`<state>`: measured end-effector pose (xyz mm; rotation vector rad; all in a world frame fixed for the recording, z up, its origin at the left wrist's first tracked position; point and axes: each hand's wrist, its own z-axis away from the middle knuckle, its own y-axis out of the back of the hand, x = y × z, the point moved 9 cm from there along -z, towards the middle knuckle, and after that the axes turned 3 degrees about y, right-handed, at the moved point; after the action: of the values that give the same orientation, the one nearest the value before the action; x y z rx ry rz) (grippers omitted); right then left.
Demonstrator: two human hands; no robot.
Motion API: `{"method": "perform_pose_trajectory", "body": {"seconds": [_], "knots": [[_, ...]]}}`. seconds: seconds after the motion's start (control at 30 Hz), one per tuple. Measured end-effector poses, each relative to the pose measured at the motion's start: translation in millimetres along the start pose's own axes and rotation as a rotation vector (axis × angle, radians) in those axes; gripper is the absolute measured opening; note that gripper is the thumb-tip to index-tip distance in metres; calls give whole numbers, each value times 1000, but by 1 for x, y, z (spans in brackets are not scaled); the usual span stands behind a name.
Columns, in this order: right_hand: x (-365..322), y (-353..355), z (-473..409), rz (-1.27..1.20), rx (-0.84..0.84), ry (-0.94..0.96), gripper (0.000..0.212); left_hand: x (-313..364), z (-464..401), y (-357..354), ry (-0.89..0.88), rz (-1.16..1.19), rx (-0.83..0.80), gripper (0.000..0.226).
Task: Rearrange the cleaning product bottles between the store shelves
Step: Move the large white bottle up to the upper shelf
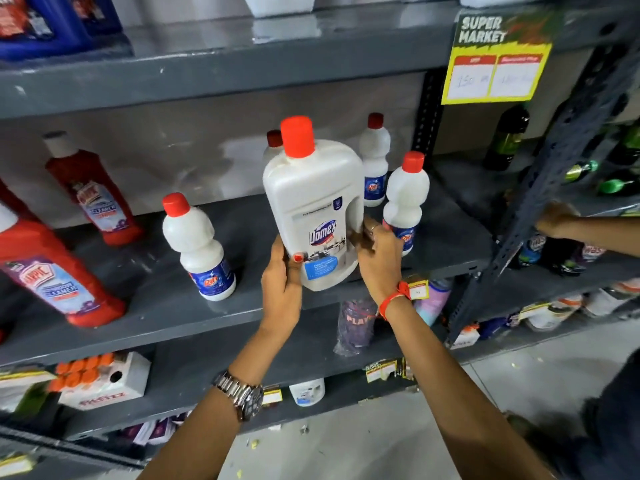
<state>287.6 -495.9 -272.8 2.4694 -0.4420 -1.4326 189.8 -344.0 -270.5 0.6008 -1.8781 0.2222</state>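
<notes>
The grey metal shelf (346, 299) runs across the whole view, its left end and the levels above and below cut off by the frame; the goods on the lower level are mostly hidden under its edge. Two red bottles (93, 188) at the left lean with the wide-angle lens, the nearer one partly out of frame. A yellow price sign (495, 60) hangs at the upper right, its handwritten figures too faint to read. Dark bottles on the neighbouring rack are blurred, and another person's hand (557, 220) reaches in there. The big white bottle (311, 216) with a red cap stands upright at the front of the middle level, its base at the shelf's front edge. One small white bottle (197, 247) stands to its left; one (403, 202) is just beside it on the right, another (374, 161) further back, and a fourth behind it shows only a cap. The left hand (282, 282) grasps the big bottle's lower left side, thumb across the label. The right hand (377, 258) holds its right side, fingers (363, 237) curled into the handle recess.
</notes>
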Motion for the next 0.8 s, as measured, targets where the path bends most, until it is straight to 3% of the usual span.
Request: {"method": "perform_pose_trajectory", "body": {"seconds": [0.4,0.57,0.8], "knots": [[-163,121,-40,-68,371,239,35,194,-54,22,-309,78,-19,22],[-225,149,-72,-80,416,333,26,269,-82,32,-423,87,-43,20],[-272,145,-135,-69,417,311,19,320,-151,50,-394,54,-3,20]]}}
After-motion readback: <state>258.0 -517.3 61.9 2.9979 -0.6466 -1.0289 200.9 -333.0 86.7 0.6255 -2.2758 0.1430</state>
